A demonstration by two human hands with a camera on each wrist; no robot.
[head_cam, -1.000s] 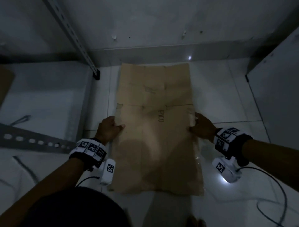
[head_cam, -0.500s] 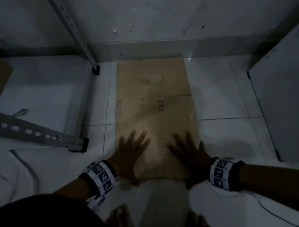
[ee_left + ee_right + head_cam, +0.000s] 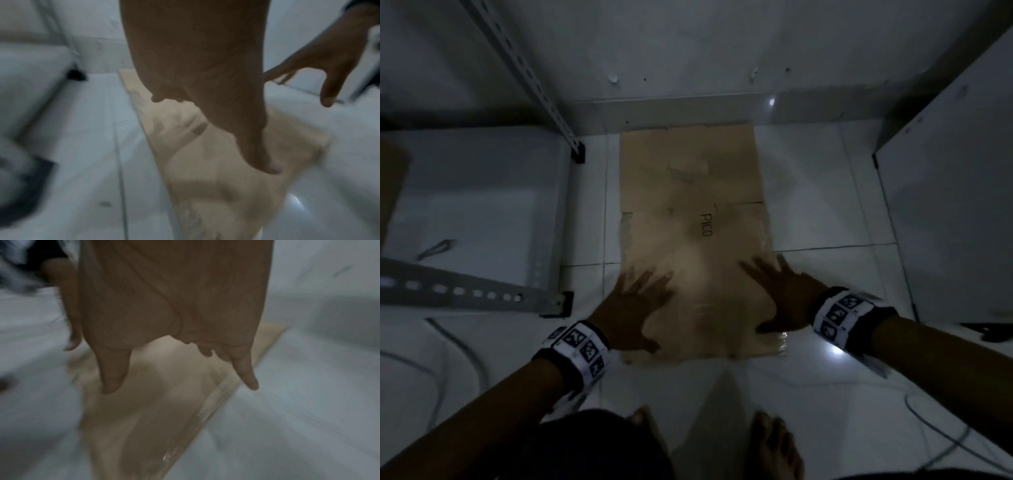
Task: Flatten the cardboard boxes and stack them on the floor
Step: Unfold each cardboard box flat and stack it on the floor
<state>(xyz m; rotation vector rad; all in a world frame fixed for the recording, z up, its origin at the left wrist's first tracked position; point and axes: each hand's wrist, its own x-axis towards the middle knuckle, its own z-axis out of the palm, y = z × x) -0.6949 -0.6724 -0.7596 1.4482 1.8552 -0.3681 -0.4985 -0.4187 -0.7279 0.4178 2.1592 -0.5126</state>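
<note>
**Both hands spread flat on the cardboard**

A flattened cardboard box [image 3: 693, 219] lay on the white tiled floor [image 3: 822, 212], its far end against the base of the wall and its near end just ahead of the person's bare feet. The word "PICO" was printed on its upper face.

The left hand [image 3: 635, 306] lay on the near left part of the cardboard, fingers straight and fanned apart, gripping nothing. In the left wrist view the thumb [image 3: 265, 155] reached down to the cardboard surface, while the other fingers were mostly hidden behind the palm. Motion blur softened that picture, so whether every fingertip touched the sheet could not be told.

The right hand [image 3: 786, 296] sat on the near right part of the cardboard, close to its right edge, likewise open with fingers splayed and nothing held. In the right wrist view two fingers [image 3: 112, 369] pointed down at the sheet, and a strip of clear tape [image 3: 207, 410] glinted along the edge beside them.

A perforated metal shelf frame [image 3: 465, 294] stood on the floor to the left of the cardboard, and a white panel [image 3: 948, 205] stood to the right. Each wrist wore a band with black-and-white markers.
</note>
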